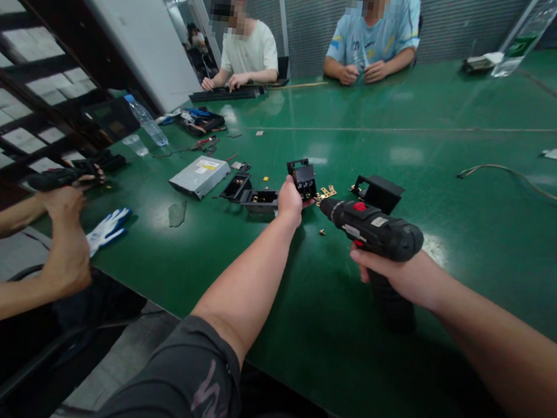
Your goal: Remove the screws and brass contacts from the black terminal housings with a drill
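Observation:
My left hand (291, 201) is closed around a black plastic housing (304, 180) with several slots, held over the green table (223, 256). In my right hand (392, 270) is a black cordless drill (377, 229) with red marks, gripped by its handle. Its tip points left at the housing; whether they touch I cannot tell. Brass-coloured metal pieces (328, 192) lie just beyond the tip, and a small brass part (322, 232) rests below it. Behind the drill stands another black housing (379, 192). Left of my left hand sit open black housings (261, 202) with brass parts inside.
A silver disc drive (200, 176) lies to the left, near a white-and-blue glove (108, 230). At the far left a co-worker's hands (65, 201) hold another drill (53, 178). Two people sit across the table. Wires (528, 176) lie at right; a plastic bottle (526, 39) stands behind.

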`<act>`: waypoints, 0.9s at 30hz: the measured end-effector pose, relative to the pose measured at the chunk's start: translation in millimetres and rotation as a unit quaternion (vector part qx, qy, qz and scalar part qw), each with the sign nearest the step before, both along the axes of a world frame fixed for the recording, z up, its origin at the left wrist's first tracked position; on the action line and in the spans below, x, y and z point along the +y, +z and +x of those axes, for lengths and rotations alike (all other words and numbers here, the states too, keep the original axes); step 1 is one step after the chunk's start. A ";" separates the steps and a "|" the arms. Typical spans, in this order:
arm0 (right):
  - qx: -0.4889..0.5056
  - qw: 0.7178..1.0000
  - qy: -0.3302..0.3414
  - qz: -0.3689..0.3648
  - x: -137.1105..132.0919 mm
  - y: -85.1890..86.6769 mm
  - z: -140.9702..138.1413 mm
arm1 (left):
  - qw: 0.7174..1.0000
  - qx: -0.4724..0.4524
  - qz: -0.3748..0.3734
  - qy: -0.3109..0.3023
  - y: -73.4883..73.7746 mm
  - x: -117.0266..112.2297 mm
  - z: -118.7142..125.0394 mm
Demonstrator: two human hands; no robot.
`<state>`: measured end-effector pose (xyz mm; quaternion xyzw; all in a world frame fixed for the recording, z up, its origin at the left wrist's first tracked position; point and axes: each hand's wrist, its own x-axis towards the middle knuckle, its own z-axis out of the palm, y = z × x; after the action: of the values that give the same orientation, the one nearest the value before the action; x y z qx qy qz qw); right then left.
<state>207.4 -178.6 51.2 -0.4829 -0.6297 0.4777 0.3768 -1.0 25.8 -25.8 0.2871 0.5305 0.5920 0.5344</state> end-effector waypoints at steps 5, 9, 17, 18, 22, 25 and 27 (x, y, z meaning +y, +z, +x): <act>-0.010 1.000 0.005 -0.012 -0.6 -0.3 0.3 | 1.000 0.004 0.007 -0.007 -1.4 1.4 0.1; -0.008 1.000 0.008 -0.005 0.0 0.3 0.3 | 1.000 0.007 -0.002 -0.001 -0.3 1.3 1.0; -0.002 1.000 -0.002 -0.006 -0.3 -0.1 -0.8 | 1.000 0.009 0.007 -0.012 -1.9 1.7 -0.4; -0.001 1.000 -0.003 -0.004 -0.4 0.3 -0.8 | 1.000 0.010 0.008 -0.012 -2.2 2.0 -0.5; 0.003 1.000 -0.003 -0.005 0.1 0.8 -0.6 | 1.000 0.012 0.008 -0.010 -2.4 2.5 -0.4; 0.002 1.000 0.001 -0.009 0.9 0.4 -0.5 | 1.000 0.012 0.003 -0.004 -2.1 2.0 -0.2; -0.001 1.000 0.002 -0.008 0.8 0.4 -0.6 | 1.000 0.008 0.006 -0.006 -2.1 1.7 -0.3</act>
<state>206.8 -177.8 51.6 -0.4851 -0.6271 0.4834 0.3712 -1.3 27.5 -28.0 0.2983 0.5298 0.5896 0.5316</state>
